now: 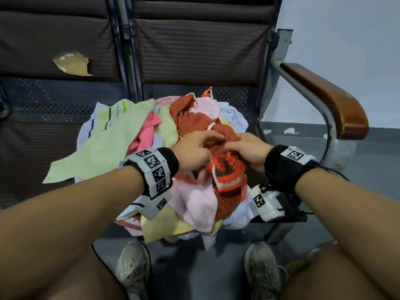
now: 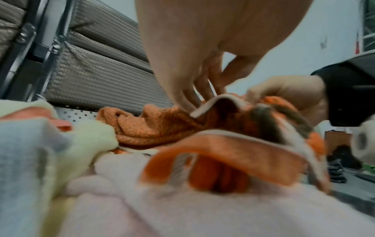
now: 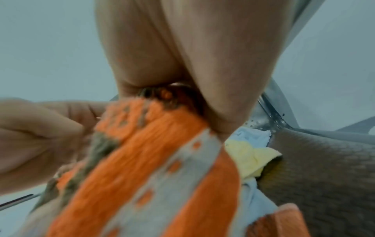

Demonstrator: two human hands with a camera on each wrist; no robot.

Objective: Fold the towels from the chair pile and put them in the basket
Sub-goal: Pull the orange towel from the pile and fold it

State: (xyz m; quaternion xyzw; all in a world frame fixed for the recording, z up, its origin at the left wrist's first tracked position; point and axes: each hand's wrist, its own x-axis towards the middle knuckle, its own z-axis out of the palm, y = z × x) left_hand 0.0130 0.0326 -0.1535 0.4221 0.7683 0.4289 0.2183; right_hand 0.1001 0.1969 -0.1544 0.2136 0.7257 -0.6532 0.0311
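Both forearms reach forward from the near edge and converge toward the middle. The left hand [image 1: 193, 151] and right hand [image 1: 249, 151] sit close together, almost touching, fingers curled inward and pinching, knuckles up. Each wrist wears a black band.

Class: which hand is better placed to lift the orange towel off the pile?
Neither clearly: left hand and right hand both pinch the orange towel side by side atop the pile.

Towels [image 1: 112, 148] lie piled on the chair seat [image 1: 249, 100], armrest [image 1: 329, 105] at right.
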